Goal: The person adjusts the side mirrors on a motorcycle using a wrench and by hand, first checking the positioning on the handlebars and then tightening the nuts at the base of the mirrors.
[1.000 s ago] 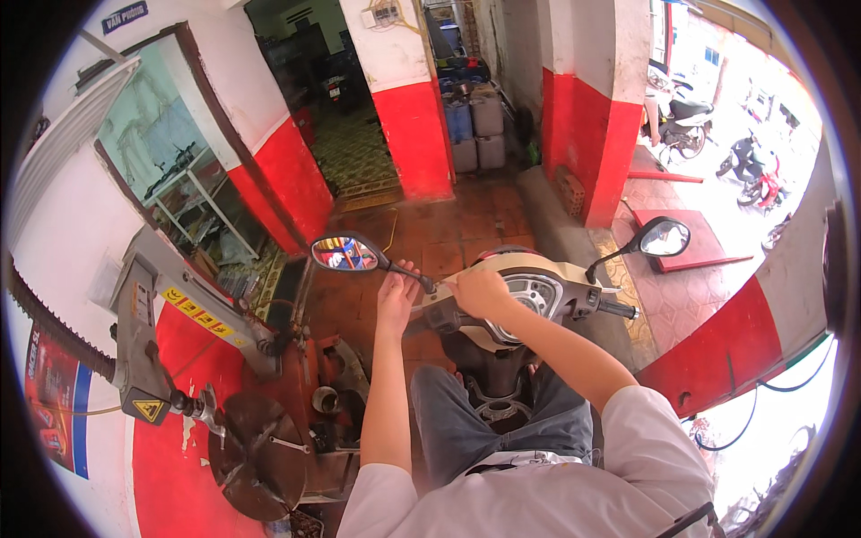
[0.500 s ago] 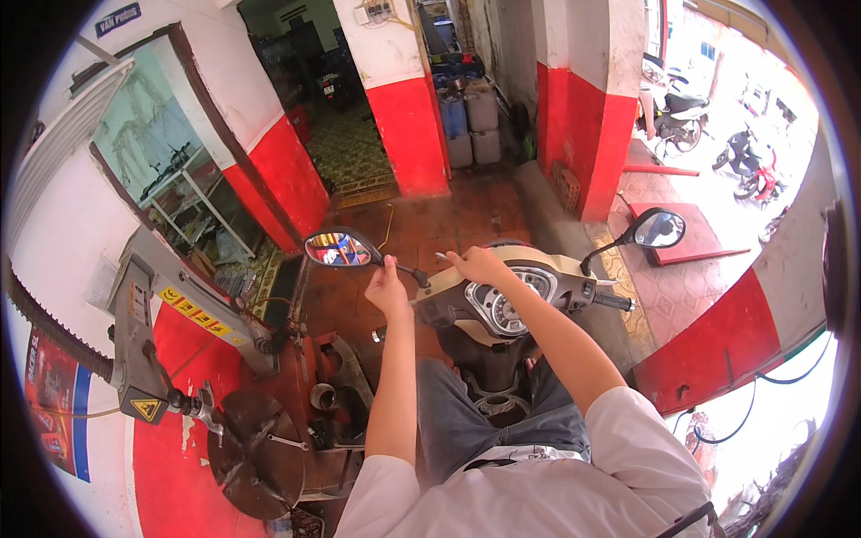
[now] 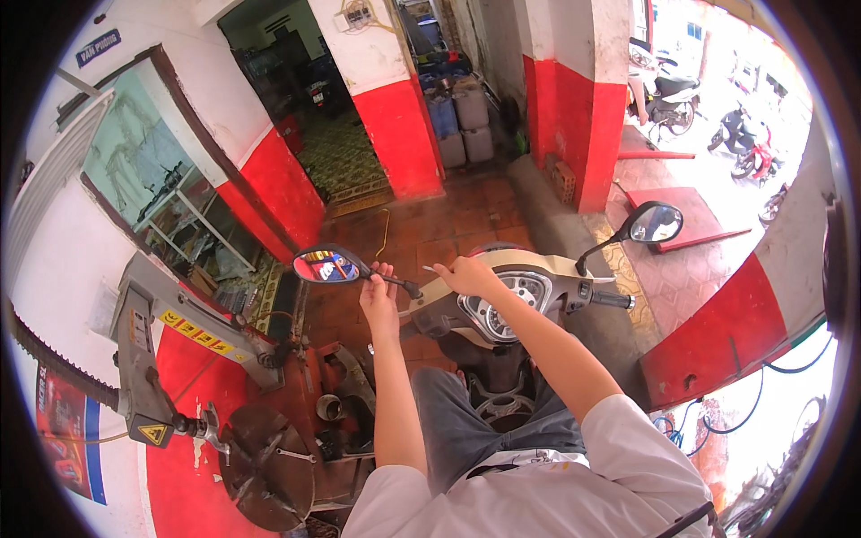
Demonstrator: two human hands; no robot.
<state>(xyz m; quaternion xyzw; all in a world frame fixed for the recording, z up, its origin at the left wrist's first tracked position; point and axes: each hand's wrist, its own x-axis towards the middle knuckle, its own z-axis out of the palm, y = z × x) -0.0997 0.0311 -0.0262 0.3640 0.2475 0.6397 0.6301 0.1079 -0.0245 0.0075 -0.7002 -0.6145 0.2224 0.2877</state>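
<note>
I sit astride a cream and brown motor scooter (image 3: pixel 527 260), facing its round dials (image 3: pixel 505 305). My left hand (image 3: pixel 380 300) is raised at the left side of the handlebar. Its fingers are closed round the thin black stem of the left rear-view mirror (image 3: pixel 328 265), close to the mirror head. Over the top of the dash, my right hand (image 3: pixel 468 275) is closed on a slim silver tool (image 3: pixel 429 267). Only the tool's tip shows; the fingers hide the rest. The right rear-view mirror (image 3: pixel 655 223) stands untouched.
At left stand a grey tyre-changing machine (image 3: pixel 193 327) and its round turntable (image 3: pixel 256 480), with a spanner (image 3: pixel 296 455) lying on it. Plastic jugs (image 3: pixel 471 108) sit by the back wall. A red ramp (image 3: pixel 677 215) and parked motorbikes (image 3: pixel 673 99) are at right.
The view has tilted slightly. My left fingers have shifted on the mirror stem, and my right hand has moved a little left with the silver tool. Both hands keep their hold.
</note>
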